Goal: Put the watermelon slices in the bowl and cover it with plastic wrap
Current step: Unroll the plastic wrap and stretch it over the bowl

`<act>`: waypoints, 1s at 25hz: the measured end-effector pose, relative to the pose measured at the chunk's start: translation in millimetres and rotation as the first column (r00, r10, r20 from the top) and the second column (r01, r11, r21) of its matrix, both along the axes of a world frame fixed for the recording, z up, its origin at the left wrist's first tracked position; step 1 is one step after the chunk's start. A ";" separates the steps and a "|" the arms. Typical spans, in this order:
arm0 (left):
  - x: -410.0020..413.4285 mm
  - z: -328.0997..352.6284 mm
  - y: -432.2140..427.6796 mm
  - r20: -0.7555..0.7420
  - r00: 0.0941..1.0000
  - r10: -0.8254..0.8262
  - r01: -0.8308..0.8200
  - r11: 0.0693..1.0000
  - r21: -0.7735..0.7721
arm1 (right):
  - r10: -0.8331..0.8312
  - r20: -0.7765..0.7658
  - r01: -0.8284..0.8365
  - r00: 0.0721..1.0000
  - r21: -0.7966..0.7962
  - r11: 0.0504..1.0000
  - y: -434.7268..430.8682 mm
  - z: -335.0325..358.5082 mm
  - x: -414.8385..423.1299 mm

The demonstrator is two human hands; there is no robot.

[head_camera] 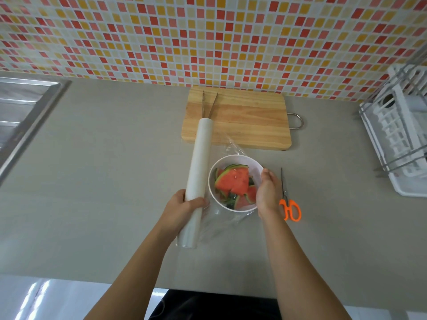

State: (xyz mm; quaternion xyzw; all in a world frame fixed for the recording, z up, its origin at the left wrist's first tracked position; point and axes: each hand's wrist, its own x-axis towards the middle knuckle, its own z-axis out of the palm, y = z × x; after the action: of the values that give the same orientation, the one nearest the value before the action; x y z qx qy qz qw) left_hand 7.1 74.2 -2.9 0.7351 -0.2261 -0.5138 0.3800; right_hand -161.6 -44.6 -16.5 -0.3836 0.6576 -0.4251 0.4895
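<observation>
Plastic wrap roll (199, 167) in left hand (182, 210)

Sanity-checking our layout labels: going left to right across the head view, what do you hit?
Order: sink → plastic wrap roll → bowl → scissors → dish rack. Skipped the cutting board: it spans from roll to scissors.
</observation>
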 end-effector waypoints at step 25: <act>-6.7 4.7 1.6 -0.280 0.957 0.079 -0.108 0.990 -0.092 | 0.028 -0.143 -0.032 0.989 -0.020 0.999 -59.6 -1.5 6.0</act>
State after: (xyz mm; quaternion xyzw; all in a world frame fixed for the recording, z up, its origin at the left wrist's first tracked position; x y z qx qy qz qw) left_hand 0.4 75.9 1.7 0.6452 -0.1630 -0.5797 0.4703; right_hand -155.5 -104.3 -18.1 -0.4283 0.6803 -0.3965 0.4434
